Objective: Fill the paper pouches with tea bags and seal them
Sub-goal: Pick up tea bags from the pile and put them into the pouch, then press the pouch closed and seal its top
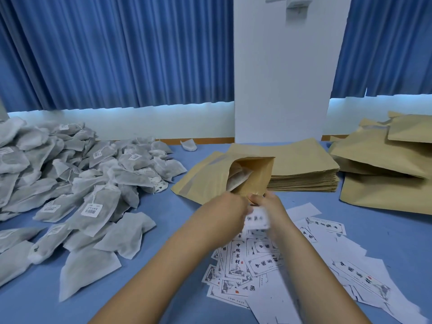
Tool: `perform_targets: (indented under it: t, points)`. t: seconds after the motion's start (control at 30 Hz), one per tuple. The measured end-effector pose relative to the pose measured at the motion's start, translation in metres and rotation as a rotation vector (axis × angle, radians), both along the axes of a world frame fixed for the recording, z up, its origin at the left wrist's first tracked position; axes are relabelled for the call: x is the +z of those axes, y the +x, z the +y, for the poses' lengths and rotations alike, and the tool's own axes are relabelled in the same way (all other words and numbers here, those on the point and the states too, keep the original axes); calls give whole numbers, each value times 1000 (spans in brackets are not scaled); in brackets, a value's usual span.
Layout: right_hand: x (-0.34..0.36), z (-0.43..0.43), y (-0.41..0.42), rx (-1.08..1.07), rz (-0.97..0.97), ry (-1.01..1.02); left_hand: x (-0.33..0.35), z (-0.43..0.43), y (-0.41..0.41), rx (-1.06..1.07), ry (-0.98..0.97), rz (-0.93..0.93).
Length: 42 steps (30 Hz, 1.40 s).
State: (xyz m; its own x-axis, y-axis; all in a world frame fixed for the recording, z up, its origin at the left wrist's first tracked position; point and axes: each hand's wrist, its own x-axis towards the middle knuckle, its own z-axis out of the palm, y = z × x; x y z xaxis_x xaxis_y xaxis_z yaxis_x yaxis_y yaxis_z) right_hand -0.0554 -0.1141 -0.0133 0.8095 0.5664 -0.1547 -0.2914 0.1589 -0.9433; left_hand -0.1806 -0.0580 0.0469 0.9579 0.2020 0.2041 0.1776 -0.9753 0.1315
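Though the open pouch at mid-desk holds tea bags, it is unsealed. The right hand pinches a label at its base, and the left hand has an unclear grasp. A loose heap and an empty stack wait.

Soft, cool light is glowing under the blue curtains; the label is blurring with motion, and frame edges are bowing.

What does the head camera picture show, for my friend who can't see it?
A left hand and right hand meet at the near end of an open brown paper pouch with a tea bag inside, a blurred white slip between them. On the blue table lie a tea bag pile to the left, flat pouches behind, printed labels in front.
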Motion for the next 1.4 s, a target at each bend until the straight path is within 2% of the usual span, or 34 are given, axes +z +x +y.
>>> perform_targets:
  t: [0.07, 0.1, 0.2, 0.27, 0.37, 0.53, 0.6, 0.73, 0.77, 0.8, 0.9, 0.97, 1.1, 1.27, 1.33, 1.4]
  points:
    - [-1, -1, 0, 10, -42, -34, 13, -3, 7, 70, -228, -139]
    - [-1, -2, -2, 37, -101, -51, 15, -4, 15, 142, -256, -184]
    - [-2, 0, -14, 69, -201, -100, 1, -4, 48, 422, -75, -157]
    - [-5, 7, -20, 59, -240, -131, -10, 9, 69, 510, -25, -84]
    - [-6, 12, -28, 119, -285, -135, -20, 44, 80, 597, 121, 77]
    - [-6, 14, -32, 199, -272, -118, -17, 59, 79, 618, 96, 45]
    - [-6, 13, -29, 176, -255, -122, -17, 40, 68, 569, 145, -77]
    - [-5, 8, -25, 164, -216, -143, -23, 2, 25, 335, 393, -666]
    - [-5, 8, -25, 171, -224, -140, -24, 6, 20, 346, 395, -743]
    - [-4, 9, -25, 180, -235, -142, -22, 11, 15, 385, 358, -713]
    - [-2, 12, -27, 199, -274, -150, -25, 23, 12, 349, -28, -457]
    - [-1, 13, -27, 211, -275, -118, -40, 17, 13, 268, -56, -328]
    - [-2, 10, -21, 238, -41, -22, -60, 7, 14, 244, -62, -312]
    - [-4, 6, -17, -38, -89, -90, -69, -11, 21, 19, -177, -411]
    - [-1, -1, -12, -64, -43, -46, -70, -19, 20, 53, -314, -397]
    - [5, -3, -9, -76, -22, 56, -67, -20, 21, 146, -531, -336]
